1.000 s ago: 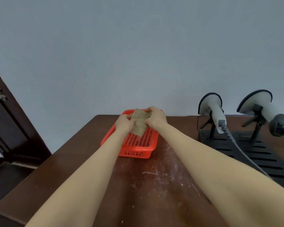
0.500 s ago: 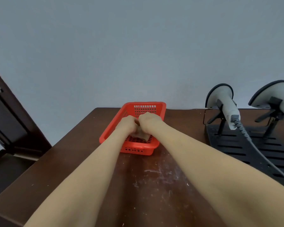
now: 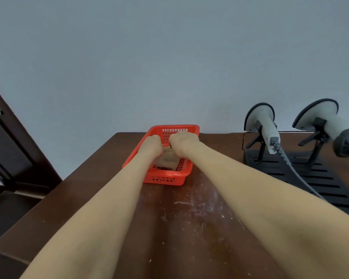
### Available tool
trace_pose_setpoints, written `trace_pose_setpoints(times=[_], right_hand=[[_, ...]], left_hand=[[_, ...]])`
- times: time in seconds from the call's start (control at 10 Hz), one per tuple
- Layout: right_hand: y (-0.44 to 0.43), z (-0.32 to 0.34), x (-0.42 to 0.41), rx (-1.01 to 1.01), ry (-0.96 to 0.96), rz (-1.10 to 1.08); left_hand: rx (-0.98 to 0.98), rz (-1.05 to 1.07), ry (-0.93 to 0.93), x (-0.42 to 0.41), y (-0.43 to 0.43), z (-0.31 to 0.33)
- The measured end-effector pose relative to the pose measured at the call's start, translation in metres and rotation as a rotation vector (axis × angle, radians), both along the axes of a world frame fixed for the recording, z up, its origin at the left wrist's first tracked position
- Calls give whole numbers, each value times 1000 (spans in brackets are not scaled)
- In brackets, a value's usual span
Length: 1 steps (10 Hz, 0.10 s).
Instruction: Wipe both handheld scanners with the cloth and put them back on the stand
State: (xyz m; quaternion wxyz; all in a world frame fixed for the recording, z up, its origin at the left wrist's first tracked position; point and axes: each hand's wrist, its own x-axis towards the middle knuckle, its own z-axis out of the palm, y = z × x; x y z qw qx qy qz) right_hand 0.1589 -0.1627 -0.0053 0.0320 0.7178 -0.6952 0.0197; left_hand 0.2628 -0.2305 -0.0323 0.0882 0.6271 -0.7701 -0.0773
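- While the left hand (image 3: pixel 150 144) and right hand (image 3: pixel 182 142) sit in the basket (image 3: pixel 165 175) at the worktop's (image 3: pixel 189 228) far edge, both curl down onto the cloth (image 3: pixel 166 159), seemingly pinching it; fingertips are hidden.
- Cloth looks soft, light and floppy: bunch it in one palm.
- Left scanner (image 3: pixel 263 122) and right scanner (image 3: pixel 323 117) rest on the stand (image 3: pixel 320 178), far right; rigid and corded, so grip each handle.
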Motion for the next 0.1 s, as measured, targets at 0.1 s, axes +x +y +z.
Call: trace_pose_setpoints(times=[0.1], right_hand=[[5, 7, -6, -75, 3, -17]], left_hand=[[-91, 20, -1, -7, 9, 10]])
